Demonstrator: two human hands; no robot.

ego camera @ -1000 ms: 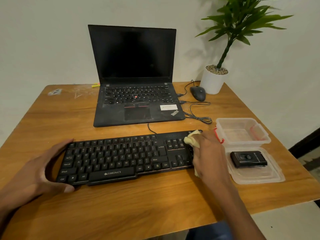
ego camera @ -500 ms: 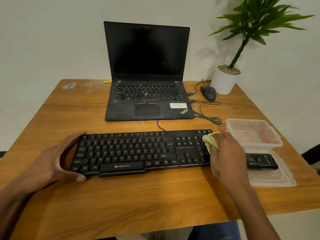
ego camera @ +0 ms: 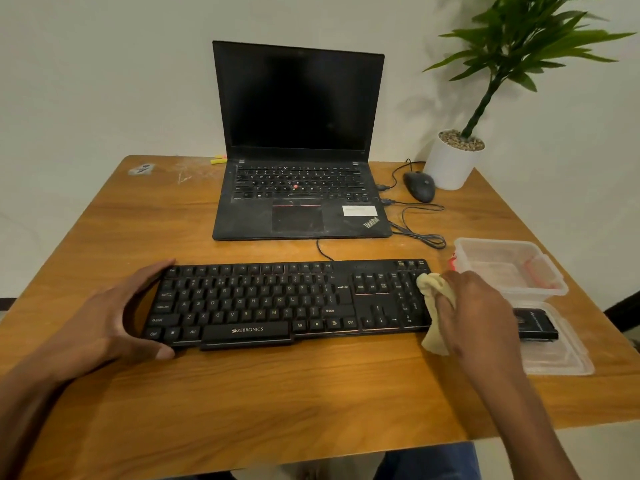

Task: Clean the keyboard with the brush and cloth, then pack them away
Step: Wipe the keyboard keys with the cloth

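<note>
We are cleaning the keyboard (ego camera: 287, 303), which is lying flat on the table (ego camera: 277, 393) in front of us. Its long side is running from left to right.

Our left hand (ego camera: 107, 320) is cupping the left end of the keyboard, with the fingers at the far edge and the thumb at the near edge, and holding it steady.

Our right hand (ego camera: 481, 313) is bunching up the yellow cloth (ego camera: 434, 306) and holding it tight. It is pressing the cloth on the right end of the keyboard, by the number keys. Part of the cloth is hanging down past the near edge.

All the other keys are lying to the left of the cloth. So we are thinking the next wipe needs to go left, along the long side, toward our left hand.

The clear box (ego camera: 512, 268) is sitting just to the right of our right hand, so that hand is nearer for packing away. A black thing (ego camera: 536, 327), maybe the brush, is resting on the lid (ego camera: 557, 362) beside it, but we cannot tell for sure.
</note>
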